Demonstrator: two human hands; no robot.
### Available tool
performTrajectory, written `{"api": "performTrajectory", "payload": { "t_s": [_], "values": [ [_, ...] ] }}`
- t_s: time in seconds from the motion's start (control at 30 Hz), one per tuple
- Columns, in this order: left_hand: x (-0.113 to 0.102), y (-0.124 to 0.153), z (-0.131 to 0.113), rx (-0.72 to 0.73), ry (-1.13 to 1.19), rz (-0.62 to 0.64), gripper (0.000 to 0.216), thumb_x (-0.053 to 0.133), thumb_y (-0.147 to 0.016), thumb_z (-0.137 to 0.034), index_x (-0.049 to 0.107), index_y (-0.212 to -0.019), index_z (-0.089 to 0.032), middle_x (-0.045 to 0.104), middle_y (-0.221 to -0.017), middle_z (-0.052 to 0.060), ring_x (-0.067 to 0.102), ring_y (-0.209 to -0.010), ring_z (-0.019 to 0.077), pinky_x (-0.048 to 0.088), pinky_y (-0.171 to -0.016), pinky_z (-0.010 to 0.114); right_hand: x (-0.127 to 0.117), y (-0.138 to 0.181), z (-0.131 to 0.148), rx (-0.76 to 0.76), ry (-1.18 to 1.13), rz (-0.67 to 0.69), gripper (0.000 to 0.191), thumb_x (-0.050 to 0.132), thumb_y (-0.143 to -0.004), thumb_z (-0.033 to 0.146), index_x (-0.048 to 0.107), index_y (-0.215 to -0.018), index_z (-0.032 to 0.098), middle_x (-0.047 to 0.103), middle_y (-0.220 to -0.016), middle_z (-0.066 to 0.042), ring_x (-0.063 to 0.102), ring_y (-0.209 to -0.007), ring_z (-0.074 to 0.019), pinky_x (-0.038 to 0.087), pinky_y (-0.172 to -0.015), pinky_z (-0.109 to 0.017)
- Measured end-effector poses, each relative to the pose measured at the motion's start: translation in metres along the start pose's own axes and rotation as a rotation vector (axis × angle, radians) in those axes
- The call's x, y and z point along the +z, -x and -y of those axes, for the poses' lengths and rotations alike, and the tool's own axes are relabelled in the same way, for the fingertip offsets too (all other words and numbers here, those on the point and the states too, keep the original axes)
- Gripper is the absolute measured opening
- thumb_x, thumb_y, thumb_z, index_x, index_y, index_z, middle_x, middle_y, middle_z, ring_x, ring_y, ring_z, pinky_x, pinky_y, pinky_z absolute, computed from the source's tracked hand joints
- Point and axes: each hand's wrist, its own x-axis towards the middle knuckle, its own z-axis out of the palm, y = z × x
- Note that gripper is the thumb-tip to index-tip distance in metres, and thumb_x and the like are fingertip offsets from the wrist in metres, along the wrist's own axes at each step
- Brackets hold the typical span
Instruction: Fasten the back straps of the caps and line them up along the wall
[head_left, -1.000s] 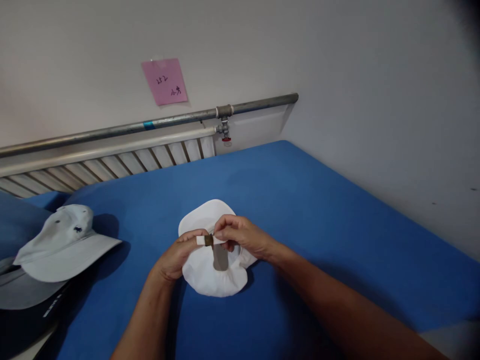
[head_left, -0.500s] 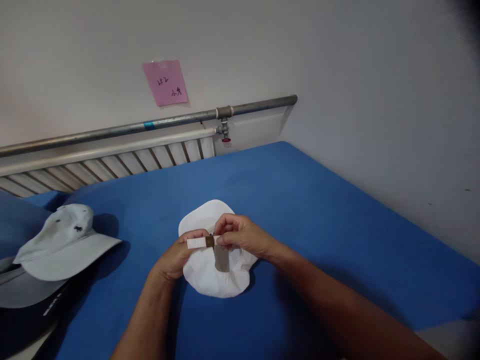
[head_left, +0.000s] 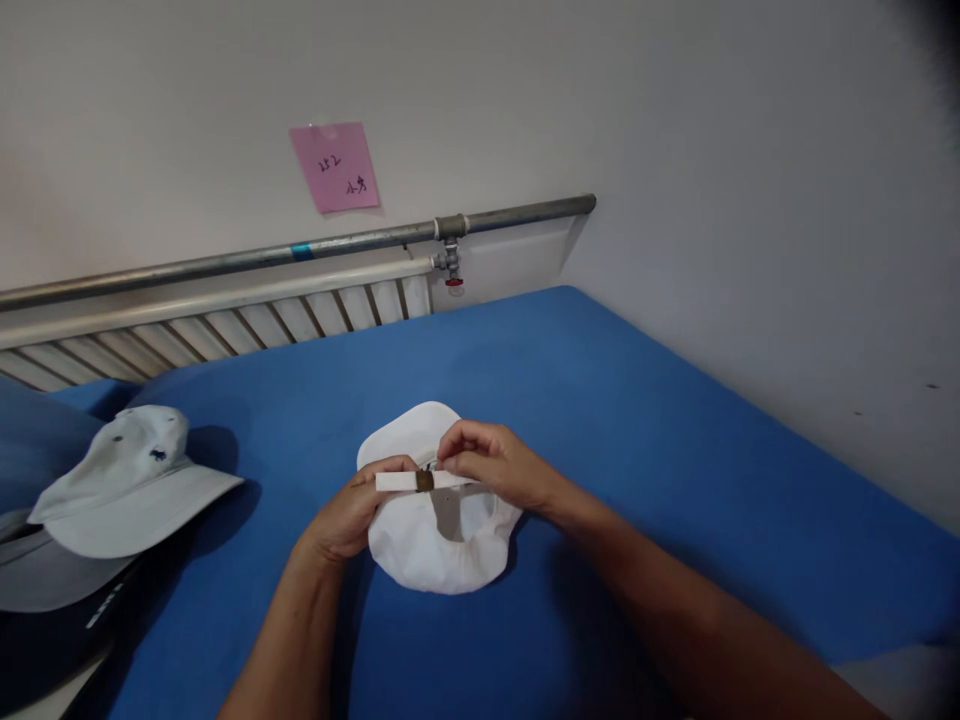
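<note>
A white baseball cap (head_left: 439, 560) lies on the blue bed surface in front of me, its brim (head_left: 409, 430) pointing away and its back opening facing me. Across that opening runs a white strap (head_left: 395, 482) with a brown metal-looking buckle (head_left: 424, 481). My left hand (head_left: 360, 505) is closed on the cap's left side, at the strap's end; some of its fingers are hidden behind the strap. Just right of the buckle, my right hand (head_left: 495, 465) pinches at the strap, thumb and forefinger together. The fingertips partly cover what they grip.
To the left sits a pale cap (head_left: 135, 490) with a small dark emblem, on top of a grey cap (head_left: 64, 580) and a dark cap (head_left: 52, 640). A radiator (head_left: 247, 325), a metal pipe (head_left: 360, 240) and a pink note (head_left: 337, 167) line the wall.
My right hand has shifted slightly right and up, away from the buckle. More of the strap shows right of the buckle, and the back opening looks wider.
</note>
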Motion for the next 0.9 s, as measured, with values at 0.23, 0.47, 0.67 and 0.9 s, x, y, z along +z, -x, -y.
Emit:
{"api": "performTrajectory", "payload": {
  "t_s": [0.23, 0.47, 0.67, 0.9],
  "values": [
    [0.006, 0.003, -0.001, 0.006, -0.014, 0.009, 0.020, 0.076, -0.064, -0.027, 0.063, -0.069, -0.013, 0.056, -0.062, -0.002, 0.048, -0.052, 0.0083, 0.035, -0.052, 0.021, 0.007, 0.013, 0.012, -0.377, 0.539, 0.050, 0.021, 0.067, -0.076, 0.021, 0.066, -0.097, 0.021, 0.065, -0.092, -0.002, 0.058, -0.085, -0.0152, 0.044, -0.080, -0.029],
    [-0.001, 0.008, 0.000, 0.038, 0.054, 0.098, 0.015, 0.073, -0.069, -0.027, 0.068, -0.076, -0.014, 0.062, -0.067, 0.001, 0.053, -0.057, 0.0098, 0.039, -0.056, 0.021, 0.007, 0.010, 0.006, -0.253, 0.328, 0.088, 0.015, 0.066, -0.079, 0.025, 0.066, -0.093, 0.020, 0.068, -0.092, -0.001, 0.063, -0.087, -0.0152, 0.047, -0.081, -0.028],
    [-0.005, 0.007, 0.000, 0.113, 0.047, 0.120, 0.046, 0.070, -0.068, -0.056, 0.065, -0.072, -0.011, 0.055, -0.061, 0.001, 0.047, -0.054, 0.0101, 0.036, -0.051, 0.022, 0.008, 0.007, 0.000, -0.250, 0.293, 0.074, 0.013, 0.066, -0.077, 0.020, 0.067, -0.091, 0.019, 0.068, -0.092, -0.001, 0.063, -0.088, -0.0149, 0.047, -0.083, -0.028],
    [-0.004, 0.008, 0.000, 0.058, -0.084, 0.089, 0.030, 0.071, -0.074, -0.042, 0.062, -0.073, -0.013, 0.056, -0.066, -0.001, 0.048, -0.057, 0.0083, 0.035, -0.053, 0.020, 0.009, 0.005, -0.005, -0.318, 0.423, 0.079, 0.017, 0.067, -0.078, 0.022, 0.067, -0.095, 0.020, 0.068, -0.094, -0.003, 0.062, -0.088, -0.0155, 0.046, -0.082, -0.029]
  ]
}}
